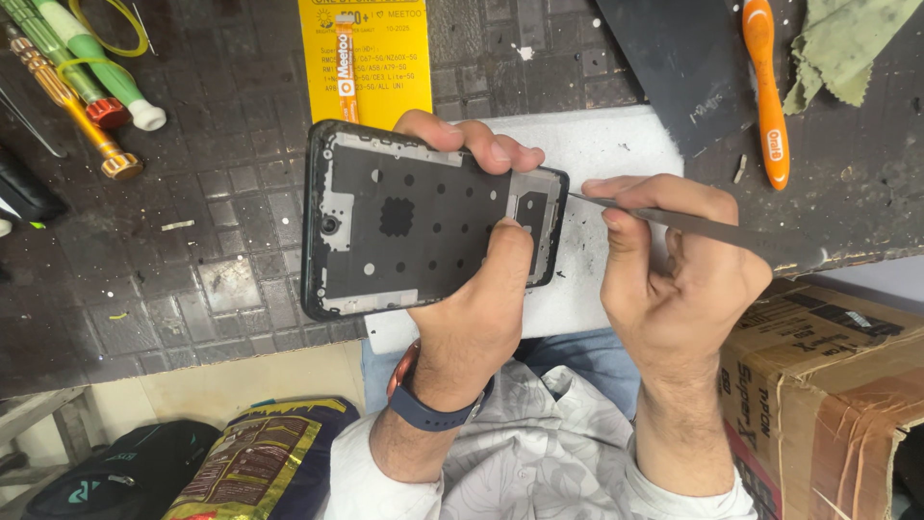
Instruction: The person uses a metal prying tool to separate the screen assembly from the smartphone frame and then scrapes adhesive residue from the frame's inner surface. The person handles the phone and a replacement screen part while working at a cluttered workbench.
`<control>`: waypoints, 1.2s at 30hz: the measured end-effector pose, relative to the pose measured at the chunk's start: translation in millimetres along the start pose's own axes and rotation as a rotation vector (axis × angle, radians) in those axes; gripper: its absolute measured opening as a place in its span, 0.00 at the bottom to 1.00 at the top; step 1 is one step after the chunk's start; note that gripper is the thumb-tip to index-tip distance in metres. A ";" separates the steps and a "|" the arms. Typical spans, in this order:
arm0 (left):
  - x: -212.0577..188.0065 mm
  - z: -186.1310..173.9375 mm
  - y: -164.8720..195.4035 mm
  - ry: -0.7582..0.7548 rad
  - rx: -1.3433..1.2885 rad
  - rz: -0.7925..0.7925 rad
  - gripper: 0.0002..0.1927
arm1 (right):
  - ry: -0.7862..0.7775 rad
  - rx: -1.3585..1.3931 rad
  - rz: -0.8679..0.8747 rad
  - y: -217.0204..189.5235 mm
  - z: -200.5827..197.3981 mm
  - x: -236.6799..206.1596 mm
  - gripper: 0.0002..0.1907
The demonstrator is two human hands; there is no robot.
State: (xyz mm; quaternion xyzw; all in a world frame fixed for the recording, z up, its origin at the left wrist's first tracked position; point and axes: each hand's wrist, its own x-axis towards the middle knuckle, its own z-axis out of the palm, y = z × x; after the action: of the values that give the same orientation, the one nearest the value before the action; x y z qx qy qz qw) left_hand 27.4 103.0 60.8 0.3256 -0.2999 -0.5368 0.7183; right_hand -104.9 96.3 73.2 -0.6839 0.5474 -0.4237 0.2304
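My left hand (pixel 478 289) grips a black phone frame (pixel 404 221), opened side up, with the thumb pressed on its inner plate and the fingers curled over its far edge. The frame hovers over a white foam pad (pixel 597 154) on the dark workbench. My right hand (pixel 674 279) holds a thin metal pry tool (pixel 693 223) like a pen. Its pointed tip touches the right end of the phone frame.
An orange toothbrush (pixel 767 91) and a green cloth (pixel 847 43) lie at the back right. A yellow card with a small glue tube (pixel 361 53) sits behind the phone. Screwdrivers (pixel 82 82) rest at the back left. A cardboard box (pixel 828 385) stands lower right, bags (pixel 241 462) lower left.
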 end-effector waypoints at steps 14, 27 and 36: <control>-2.0 1.6 -0.9 0.039 0.008 -0.023 0.28 | -0.021 0.091 0.135 -8.5 -4.0 9.4 0.06; -0.1 1.1 -3.8 0.035 -0.032 -0.008 0.28 | -0.018 0.148 0.170 4.2 -2.4 -3.2 0.06; -0.7 0.3 -5.6 0.032 0.005 0.009 0.28 | 0.021 0.145 0.156 13.8 2.4 -14.7 0.07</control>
State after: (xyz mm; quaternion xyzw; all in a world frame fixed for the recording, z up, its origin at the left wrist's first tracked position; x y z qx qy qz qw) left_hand 23.7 102.4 56.5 0.3348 -0.2912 -0.5276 0.7244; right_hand -111.2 105.7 56.4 -0.6165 0.5691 -0.4500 0.3059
